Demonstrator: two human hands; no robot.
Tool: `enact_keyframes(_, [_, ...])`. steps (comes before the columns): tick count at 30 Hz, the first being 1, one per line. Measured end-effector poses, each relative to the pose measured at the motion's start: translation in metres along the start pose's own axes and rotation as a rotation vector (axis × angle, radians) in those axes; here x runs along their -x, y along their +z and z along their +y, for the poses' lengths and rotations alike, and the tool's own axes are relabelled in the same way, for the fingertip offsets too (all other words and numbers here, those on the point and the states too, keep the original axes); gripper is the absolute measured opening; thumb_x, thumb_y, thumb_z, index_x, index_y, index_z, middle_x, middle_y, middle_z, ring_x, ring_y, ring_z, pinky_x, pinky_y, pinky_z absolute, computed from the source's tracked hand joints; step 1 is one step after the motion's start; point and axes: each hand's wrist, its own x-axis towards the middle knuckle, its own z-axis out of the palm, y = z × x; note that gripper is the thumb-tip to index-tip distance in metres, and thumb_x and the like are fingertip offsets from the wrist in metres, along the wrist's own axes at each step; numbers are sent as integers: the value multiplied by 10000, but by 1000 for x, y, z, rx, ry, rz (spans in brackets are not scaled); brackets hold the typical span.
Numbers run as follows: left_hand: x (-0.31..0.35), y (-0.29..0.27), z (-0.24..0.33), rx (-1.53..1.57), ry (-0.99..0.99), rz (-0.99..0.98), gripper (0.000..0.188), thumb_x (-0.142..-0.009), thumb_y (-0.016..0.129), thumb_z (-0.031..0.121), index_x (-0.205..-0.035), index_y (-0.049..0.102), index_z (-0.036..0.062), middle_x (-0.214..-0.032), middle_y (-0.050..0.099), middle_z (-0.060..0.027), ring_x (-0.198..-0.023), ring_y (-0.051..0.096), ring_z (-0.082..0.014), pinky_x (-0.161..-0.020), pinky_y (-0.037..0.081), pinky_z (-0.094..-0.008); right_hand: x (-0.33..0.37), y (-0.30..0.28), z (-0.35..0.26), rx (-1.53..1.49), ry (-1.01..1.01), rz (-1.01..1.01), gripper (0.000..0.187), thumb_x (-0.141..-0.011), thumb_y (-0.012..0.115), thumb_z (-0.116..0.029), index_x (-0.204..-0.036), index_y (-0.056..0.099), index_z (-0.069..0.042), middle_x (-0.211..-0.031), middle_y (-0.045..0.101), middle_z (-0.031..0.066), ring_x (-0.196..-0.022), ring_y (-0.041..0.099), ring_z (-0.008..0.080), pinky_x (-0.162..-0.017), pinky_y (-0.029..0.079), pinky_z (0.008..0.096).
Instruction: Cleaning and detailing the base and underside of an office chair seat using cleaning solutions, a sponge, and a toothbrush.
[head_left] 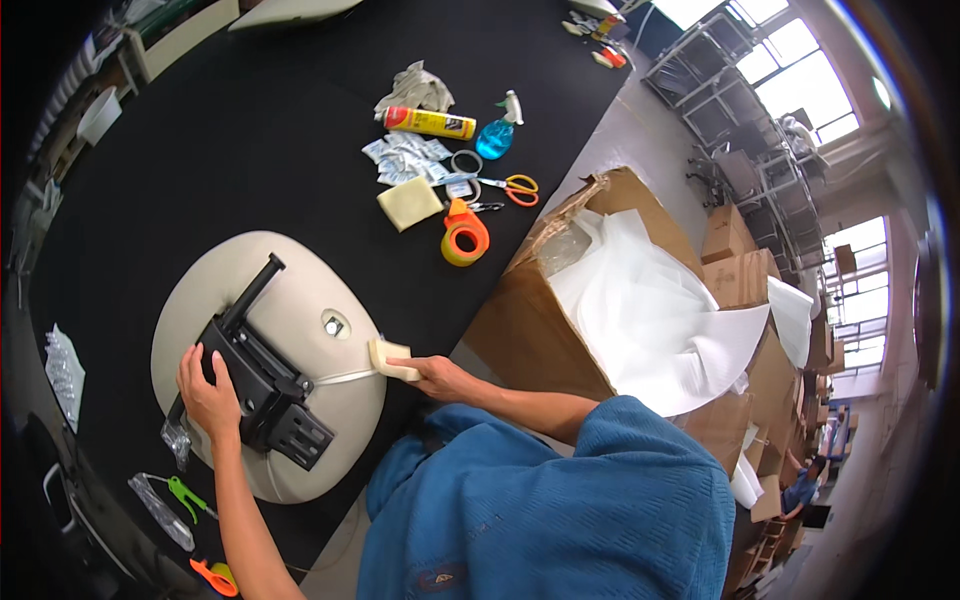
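Observation:
A beige seat cushion (310,290) lies underside up on the black-covered table, with a black metal chair mechanism (262,385) on it. My left hand (208,392) rests at the mechanism's left side, its fingers stretched out and apart. At the cushion's right edge, my right hand (440,378) is closed on a cream sponge (392,360), which touches the cushion. A pale seam or cord (345,378) runs from the mechanism toward the sponge. Between the mechanism and the sponge, farther up, is a round recess with a metal fitting (334,325).
Farther back lie another sponge (410,204), orange tape dispenser (464,240), scissors (515,188), spray bottle (496,132), yellow-red can (430,122) and rag (415,88). A green air gun (186,495) lies near left. A carton (540,330) with white foam sheets (640,310) stands right.

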Motion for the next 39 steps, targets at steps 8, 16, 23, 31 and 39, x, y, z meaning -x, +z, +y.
enact_keyframes(8, [6,-4,6,-99,41,31,391,-1090,632,276,-1331,710,-21,-1405,689,-196,-1314,631,-410,-1113,506,-492,-79,-106,-30,-772,-213,800,576,-1109,663,-196,-1613,469,3,-1360,680,100,-1246,642,163,-1094,506,316])
enact_keyframes(16, [6,-8,24,-163,-61,-35,382,-1120,600,244,-1347,710,-43,-1464,672,-212,-1361,620,-421,-1156,487,-489,-246,-185,41,-670,10,802,983,-1017,742,-493,-1659,312,114,-1666,426,337,-1544,454,404,-1268,366,439])
enact_keyframes(23, [21,17,62,-534,-336,-220,809,-1123,511,571,-1722,301,71,-1793,296,-176,-1665,258,-357,-1306,214,-639,-300,-362,144,458,-351,1120,792,-850,907,-316,-1492,573,7,-1481,592,296,-1414,537,480,-1219,419,530])
enact_keyframes(31, [16,17,78,-584,-435,-256,783,-1117,544,517,-1746,269,139,-1799,292,-122,-1663,248,-366,-1292,232,-652,-330,-448,154,759,-67,693,823,-742,851,-201,-1523,594,-166,-1368,702,129,-1302,616,320,-1046,434,495])
enact_keyframes(39, [16,12,79,-503,-406,-244,796,-1093,608,447,-1745,269,141,-1799,279,-126,-1659,243,-386,-1302,215,-646,-318,-460,78,547,-179,542,776,-684,932,-360,-1346,634,-87,-1191,716,174,-1158,717,348,-991,582,458])
